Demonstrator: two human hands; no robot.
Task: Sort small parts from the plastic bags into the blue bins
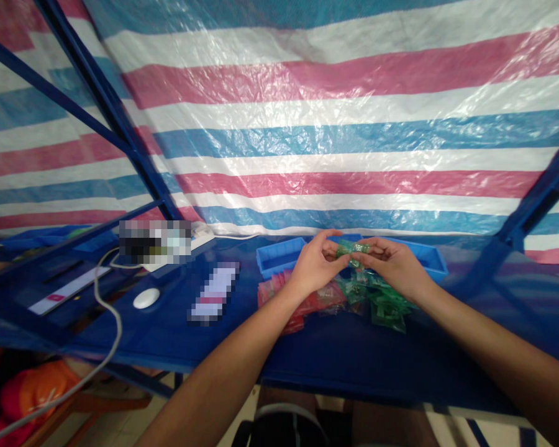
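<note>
Green plastic packet [353, 251] is pinched between both hands, held just above the desk, its crinkled film catching the light. The left hand [314, 266] and the right hand [391, 268] meet at it, almost touching. The fingers [370, 248] of each hand curl inward from either side and have hold of the packet, closed on it rather than spread, though the hands hide exactly which fingertips grip it. Just below the right hand lies a loose heap of green packets [386, 310]. Touching its left side is a heap of red packets [284, 298], below the left hand, and both heaps rest on the blue desk [354, 366]. Behind the hands, a blue plastic tray [279, 256] lies lengthwise, partly hidden by them and reaching past the right hand. Further left on the desk are a white computer mouse [146, 298] and a blurred-out object [213, 292], while a pale cable [107, 335] loops over the desk's edge. A pink, white and blue striped tarpaulin [335, 124] hangs behind the desk, against a blue metal frame [531, 198]. Below the desk at lower left, an orange item [37, 391] shows.
</note>
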